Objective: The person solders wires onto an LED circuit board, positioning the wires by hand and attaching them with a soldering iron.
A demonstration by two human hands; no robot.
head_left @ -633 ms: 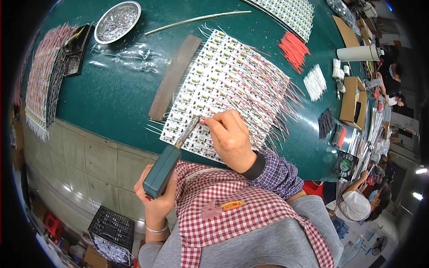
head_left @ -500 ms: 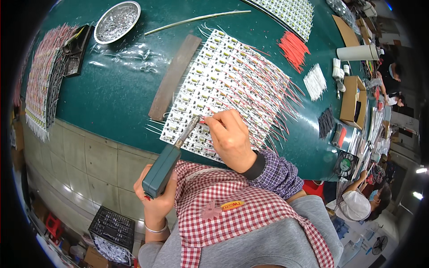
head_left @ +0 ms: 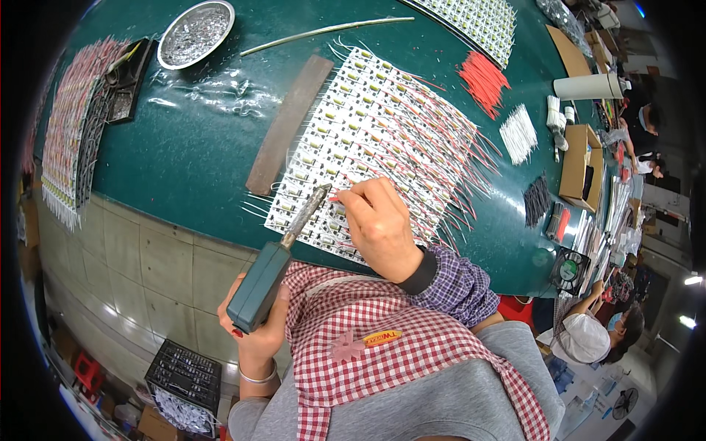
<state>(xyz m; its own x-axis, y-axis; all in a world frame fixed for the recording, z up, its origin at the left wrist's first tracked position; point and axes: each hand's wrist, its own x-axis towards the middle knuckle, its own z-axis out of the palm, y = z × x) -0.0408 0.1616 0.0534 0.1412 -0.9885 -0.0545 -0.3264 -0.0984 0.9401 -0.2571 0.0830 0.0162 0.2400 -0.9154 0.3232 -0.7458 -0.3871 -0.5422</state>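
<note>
My left hand [head_left: 257, 334] is wrapped round the green handle of a soldering iron [head_left: 261, 283]. The iron's thick metal tip points up and right over a white panel of small circuit boards [head_left: 312, 165], near the fingers of my right hand [head_left: 381, 228]. Those fingers are closed in a pinch on a short red wire [head_left: 335, 198], of which only the end shows. Many red and white wires [head_left: 434, 147] stick out from the panel's right part. Against the panel's left side lies a flat brown bar [head_left: 287, 125].
On the green table are a metal bowl of silvery bits [head_left: 196, 35], a thin pale rod [head_left: 327, 35], bundles of red wires [head_left: 483, 84], white wires [head_left: 519, 136] and black wires [head_left: 536, 201]. Wired panels [head_left: 73, 132] stand at the left. Other people are at the right.
The soldering iron has shifted slightly left and its tip has drawn a little away from the red wire, up and left. My right hand stays almost in place.
</note>
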